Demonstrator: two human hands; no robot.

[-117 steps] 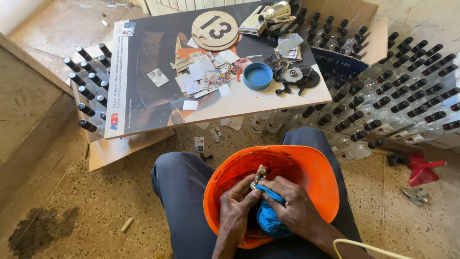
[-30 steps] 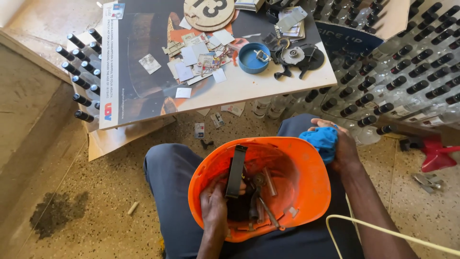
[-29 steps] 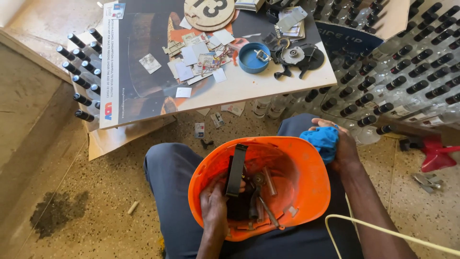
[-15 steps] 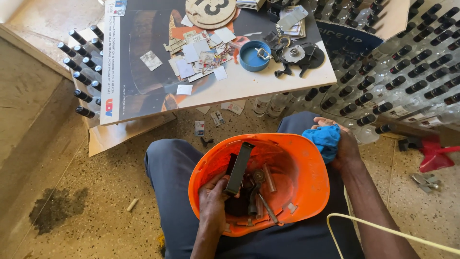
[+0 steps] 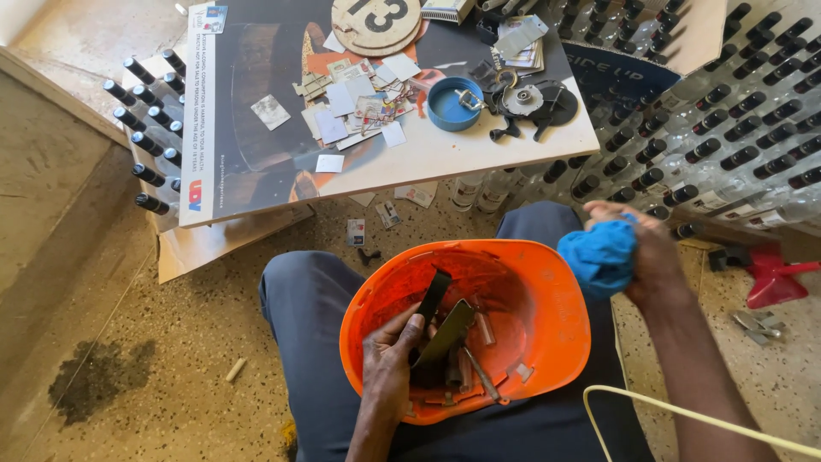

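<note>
Head view, floor: we note a dark stain point(image 5: 98, 389) at far left.
Left hand point(image 5: 392, 370): we find its fingers grasping a flat dark strip point(image 5: 434, 295) inside the orange hard hat point(image 5: 547, 342).
Hard hat: upturned on our lap, holding small metal parts point(image 5: 466, 368).
Right hand point(image 5: 646, 257): we find it clenched on a blue cloth point(image 5: 601, 257), just beside the hat's rim.
Board point(image 5: 462, 158): it carries a blue lid point(image 5: 453, 104) and paper scraps.
</note>
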